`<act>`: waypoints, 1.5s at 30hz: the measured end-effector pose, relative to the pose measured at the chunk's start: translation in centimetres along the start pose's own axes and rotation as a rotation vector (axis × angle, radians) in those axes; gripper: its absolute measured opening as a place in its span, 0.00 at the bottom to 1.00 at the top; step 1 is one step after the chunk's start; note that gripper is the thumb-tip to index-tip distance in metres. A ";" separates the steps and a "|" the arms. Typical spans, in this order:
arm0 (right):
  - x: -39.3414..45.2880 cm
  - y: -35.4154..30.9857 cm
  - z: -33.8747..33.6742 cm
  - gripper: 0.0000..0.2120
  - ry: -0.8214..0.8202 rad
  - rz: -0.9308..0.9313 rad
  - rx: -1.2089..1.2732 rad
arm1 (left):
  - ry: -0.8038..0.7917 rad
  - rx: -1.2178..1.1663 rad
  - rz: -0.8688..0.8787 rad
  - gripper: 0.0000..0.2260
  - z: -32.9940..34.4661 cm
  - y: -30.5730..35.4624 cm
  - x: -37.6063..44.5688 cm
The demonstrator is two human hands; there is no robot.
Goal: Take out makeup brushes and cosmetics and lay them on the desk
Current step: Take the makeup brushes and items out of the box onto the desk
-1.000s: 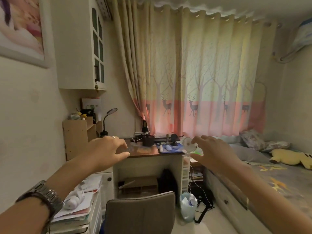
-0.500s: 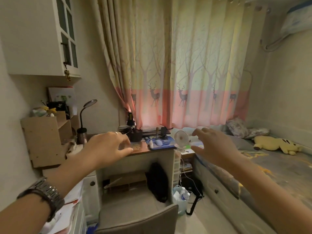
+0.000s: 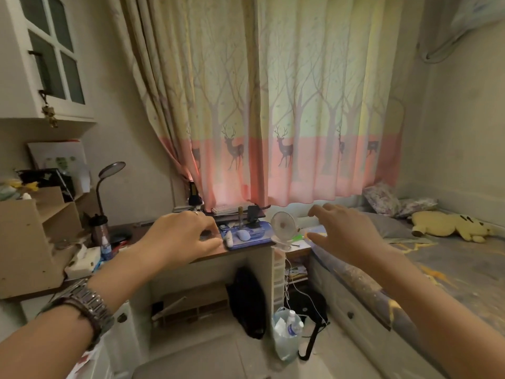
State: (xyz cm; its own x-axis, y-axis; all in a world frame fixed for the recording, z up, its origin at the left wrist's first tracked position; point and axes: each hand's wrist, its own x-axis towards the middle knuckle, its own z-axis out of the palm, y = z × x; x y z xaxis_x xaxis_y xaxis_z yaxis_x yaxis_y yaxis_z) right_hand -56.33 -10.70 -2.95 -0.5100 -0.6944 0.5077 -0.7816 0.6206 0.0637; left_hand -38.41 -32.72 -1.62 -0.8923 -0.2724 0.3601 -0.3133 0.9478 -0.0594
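Currently: your left hand [image 3: 180, 239] and right hand [image 3: 344, 231] held out toward the desk [image 3: 207, 255], fingers loosely spread, holding nothing. Brushes, cosmetics: cannot tell where.

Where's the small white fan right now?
In the head view the small white fan sits right of centre, at the right end of the desk, beside the blue mat and between the left hand and the right hand.

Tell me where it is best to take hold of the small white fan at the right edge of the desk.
Probably grip the small clip fan around its round head from above; it stands upright on its clip at the desk corner, nearest the right hand.
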 end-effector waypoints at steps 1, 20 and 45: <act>1.3 1.4 0.9 0.20 0.004 -0.009 -0.003 | 0.011 -0.002 -0.001 0.15 0.8 0.6 1.9; 19.9 23.5 16.9 0.20 -0.135 -0.115 -0.080 | -0.102 0.064 -0.109 0.17 14.6 6.3 29.1; 51.2 8.8 41.1 0.17 -0.223 -0.519 0.115 | -0.250 0.154 -0.543 0.18 25.7 -17.9 39.6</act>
State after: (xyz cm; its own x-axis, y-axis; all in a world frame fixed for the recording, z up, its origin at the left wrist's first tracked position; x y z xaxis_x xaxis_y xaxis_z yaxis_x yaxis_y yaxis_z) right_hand -104.11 -55.74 -11.71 -0.1027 -0.9651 0.2408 -0.9773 0.1430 0.1565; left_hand -76.42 -64.76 -10.20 -0.6355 -0.7577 0.1485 -0.7710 0.6331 -0.0692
